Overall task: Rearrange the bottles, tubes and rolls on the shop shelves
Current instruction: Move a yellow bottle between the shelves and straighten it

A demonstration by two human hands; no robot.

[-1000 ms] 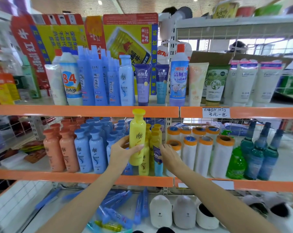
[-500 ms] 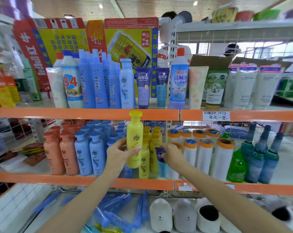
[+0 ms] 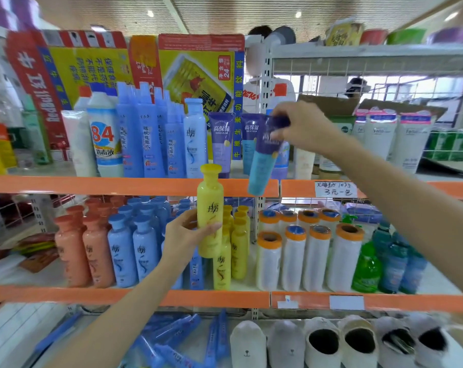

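My left hand [image 3: 184, 235] grips a yellow bottle [image 3: 210, 205] in front of the middle shelf, above the other yellow bottles [image 3: 238, 248]. My right hand [image 3: 302, 124] pinches the top end of a purple and teal tube [image 3: 264, 160], which hangs cap down and slightly tilted in front of the upper shelf's orange edge [image 3: 119, 185]. Two like tubes [image 3: 222, 139] stand on the upper shelf just left of it. A tall blue and white bottle is mostly hidden behind the held tube.
Orange bottles [image 3: 84, 248] and blue bottles [image 3: 132, 248] fill the middle shelf's left. White rolls [image 3: 294, 256] and green bottles [image 3: 365, 266] stand to the right. Blue tubes [image 3: 172, 338] and slippers [image 3: 323, 341] lie on the bottom shelf. A person [image 3: 267, 88] stands behind the rack.
My right hand has lifted the purple and teal tube from the middle shelf up to the upper shelf's height. My left hand stays on the yellow bottle, roughly in place.
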